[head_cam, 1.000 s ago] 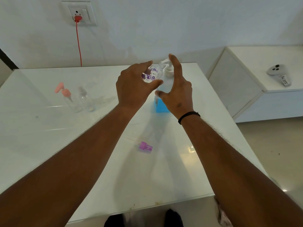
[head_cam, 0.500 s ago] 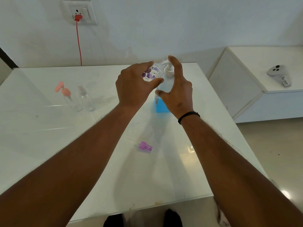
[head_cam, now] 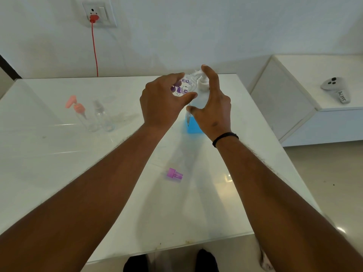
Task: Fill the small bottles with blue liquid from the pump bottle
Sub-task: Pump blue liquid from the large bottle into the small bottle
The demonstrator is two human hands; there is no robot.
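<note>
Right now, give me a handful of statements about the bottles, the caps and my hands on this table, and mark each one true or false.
1. The left hand holds a small clear bottle with purple flower print up at the white pump head. True.
2. The purple cap is screwed onto that bottle. False: it lies loose on the white table, nearer the person than both hands.
3. The liquid in the pump bottle is pink. False: it is blue.
4. Two more small clear bottles stand on the table off to the left, one with a pink pump top. True.
5. The right hand rests flat on the table. False: it is raised at the pump bottle, a finger on the pump head.
</note>
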